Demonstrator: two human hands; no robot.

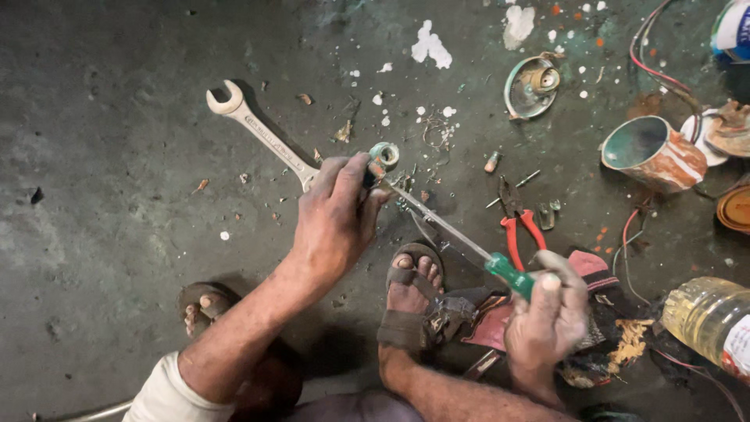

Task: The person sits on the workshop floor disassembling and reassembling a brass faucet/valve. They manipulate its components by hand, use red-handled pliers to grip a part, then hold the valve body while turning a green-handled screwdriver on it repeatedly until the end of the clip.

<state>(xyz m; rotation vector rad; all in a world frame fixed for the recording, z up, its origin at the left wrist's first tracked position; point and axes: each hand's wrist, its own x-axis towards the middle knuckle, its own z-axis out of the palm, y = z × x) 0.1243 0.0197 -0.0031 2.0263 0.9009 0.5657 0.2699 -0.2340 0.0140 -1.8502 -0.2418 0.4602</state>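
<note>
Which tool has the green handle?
The screwdriver in the right hand has the green handle. The pliers on the floor have red handles, and the wrench is bare metal.
</note>
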